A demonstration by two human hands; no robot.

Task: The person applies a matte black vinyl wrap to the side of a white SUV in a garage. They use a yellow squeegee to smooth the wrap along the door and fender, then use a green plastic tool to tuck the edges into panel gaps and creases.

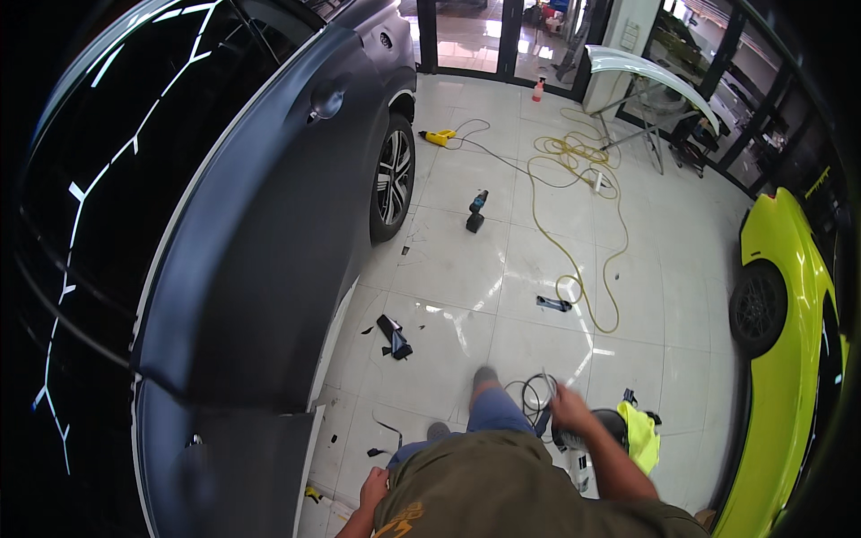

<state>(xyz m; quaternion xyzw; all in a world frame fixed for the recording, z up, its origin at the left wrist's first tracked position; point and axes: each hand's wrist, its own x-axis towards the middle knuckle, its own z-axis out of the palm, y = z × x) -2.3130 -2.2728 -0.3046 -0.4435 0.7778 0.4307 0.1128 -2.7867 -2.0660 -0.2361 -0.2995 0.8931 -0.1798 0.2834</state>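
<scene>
My right hand point(572, 412) is out to my right, its fingers closed at a loose coil of dark, thin strip point(531, 391); blur hides the exact grip. Below and beside it stands a round black stool or bin point(613, 425) with a bright yellow-green cloth point(639, 438) over it. My left hand point(374, 485) hangs by my left side against my shirt, fingers curled in and partly hidden, so its contents do not show. To my left is the dark grey matte car point(260, 260), its near door panel point(247, 475) closest to that hand.
Ahead on the tiled floor point(448, 278) lie a black folded item point(395, 337), a cordless drill point(476, 212), a yellow heat gun point(439, 137), a dark tool point(553, 304) and a looping yellow cord point(574, 278). A white panel point(659, 70) rests on a stand. A lime-green car point(785, 359) stands right.
</scene>
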